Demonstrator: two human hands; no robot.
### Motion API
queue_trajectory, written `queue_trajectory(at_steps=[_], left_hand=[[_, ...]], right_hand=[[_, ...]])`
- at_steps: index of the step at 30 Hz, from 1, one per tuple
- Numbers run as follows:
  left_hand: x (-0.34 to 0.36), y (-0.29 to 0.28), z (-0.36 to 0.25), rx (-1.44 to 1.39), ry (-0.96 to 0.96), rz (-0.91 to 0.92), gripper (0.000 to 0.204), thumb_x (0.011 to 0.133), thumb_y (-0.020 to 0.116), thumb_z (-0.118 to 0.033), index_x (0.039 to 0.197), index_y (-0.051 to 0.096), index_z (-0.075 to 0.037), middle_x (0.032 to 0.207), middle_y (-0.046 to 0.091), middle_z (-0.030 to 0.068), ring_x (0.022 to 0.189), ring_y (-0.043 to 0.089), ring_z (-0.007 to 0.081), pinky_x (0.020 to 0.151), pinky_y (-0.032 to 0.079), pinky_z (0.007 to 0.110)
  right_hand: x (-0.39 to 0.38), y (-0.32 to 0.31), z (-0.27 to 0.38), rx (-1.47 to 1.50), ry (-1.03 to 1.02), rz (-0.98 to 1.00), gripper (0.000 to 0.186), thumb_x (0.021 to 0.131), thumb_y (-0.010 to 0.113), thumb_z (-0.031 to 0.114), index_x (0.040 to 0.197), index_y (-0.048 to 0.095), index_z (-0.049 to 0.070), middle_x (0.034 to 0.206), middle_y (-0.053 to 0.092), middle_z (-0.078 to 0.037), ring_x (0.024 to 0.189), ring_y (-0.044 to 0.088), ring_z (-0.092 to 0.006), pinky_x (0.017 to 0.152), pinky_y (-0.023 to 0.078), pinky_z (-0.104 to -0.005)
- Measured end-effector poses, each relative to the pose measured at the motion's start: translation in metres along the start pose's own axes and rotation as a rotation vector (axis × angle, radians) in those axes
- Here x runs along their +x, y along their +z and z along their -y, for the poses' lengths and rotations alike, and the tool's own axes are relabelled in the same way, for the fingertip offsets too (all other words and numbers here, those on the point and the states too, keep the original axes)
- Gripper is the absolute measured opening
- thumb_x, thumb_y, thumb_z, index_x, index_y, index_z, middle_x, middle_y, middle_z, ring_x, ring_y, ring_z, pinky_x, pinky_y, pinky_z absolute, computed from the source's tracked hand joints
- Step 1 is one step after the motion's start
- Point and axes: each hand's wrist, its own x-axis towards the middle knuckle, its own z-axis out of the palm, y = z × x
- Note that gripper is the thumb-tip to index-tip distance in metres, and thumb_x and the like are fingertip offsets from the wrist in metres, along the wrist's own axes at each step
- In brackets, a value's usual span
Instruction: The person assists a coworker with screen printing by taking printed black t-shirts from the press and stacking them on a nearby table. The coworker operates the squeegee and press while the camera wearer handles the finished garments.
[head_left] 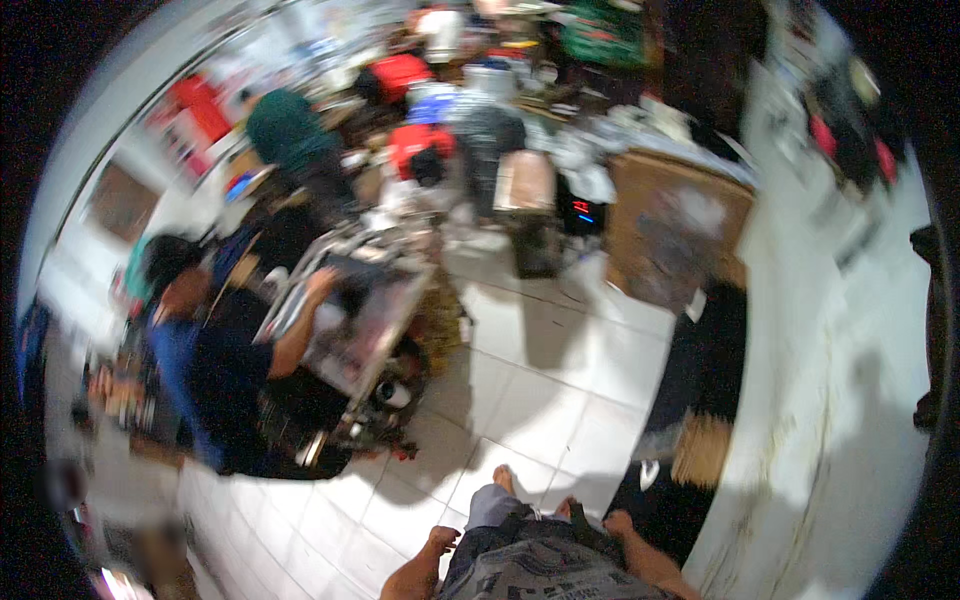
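Beside my body at the bottom, my left hand (443,540) hangs with nothing visible in it, fingers loosely apart. My right hand (618,524) hangs on the other side near dark boards (672,400) leaning along the wall; its fingers are too blurred to read. My bare feet (503,480) show below my shorts on white floor tiles (540,410). To the left, a person in a dark blue shirt (200,360) bends over a framed screen (365,330) on a stand, one hand at the frame.
Another person in green (290,130) is farther back among cluttered worktables. A brown board (665,225) stands right of centre, near a tall dark block (530,240). Cardboard (700,450) lies against the dark boards, and a white wall (820,400) runs down the right.
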Motion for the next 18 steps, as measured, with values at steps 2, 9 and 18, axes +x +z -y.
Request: queue_trajectory(at_steps=[2,9,18], left_hand=[[-0.004,0.004,0.001,-0.235,-0.033,-0.038,0.025,0.076,0.061,-0.024,0.088,0.06,-0.002,0.081,0.061,0.0072,0.062,0.059,0.0187,0.048,0.043,0.032],[0.021,-0.021,-0.024,-0.138,0.213,-0.14,0.016,0.071,0.057,-0.014,0.085,0.062,-0.007,0.077,0.06,0.0072,0.065,0.06,0.0192,0.053,0.048,0.032],[0.054,-0.069,0.058,0.14,0.36,-0.248,0.022,0.064,0.064,-0.02,0.085,0.064,-0.013,0.077,0.063,0.0052,0.069,0.062,0.0213,0.06,0.049,0.034]], right_hand=[[0.015,-0.01,0.008,0.148,-0.084,0.048,0.031,0.068,0.059,0.034,0.07,0.064,0.003,0.079,0.062,-0.015,0.076,0.06,-0.0279,0.067,0.048,-0.0382],[0.087,-0.081,0.091,-0.586,-0.273,0.226,0.035,0.075,0.047,0.036,0.081,0.066,0.008,0.085,0.063,-0.013,0.082,0.059,-0.0299,0.071,0.047,-0.0423],[0.148,-0.062,0.251,0.344,-0.113,0.042,0.033,0.069,0.064,0.012,0.098,0.057,-0.002,0.082,0.061,-0.011,0.07,0.057,-0.0196,0.062,0.046,-0.0304]])
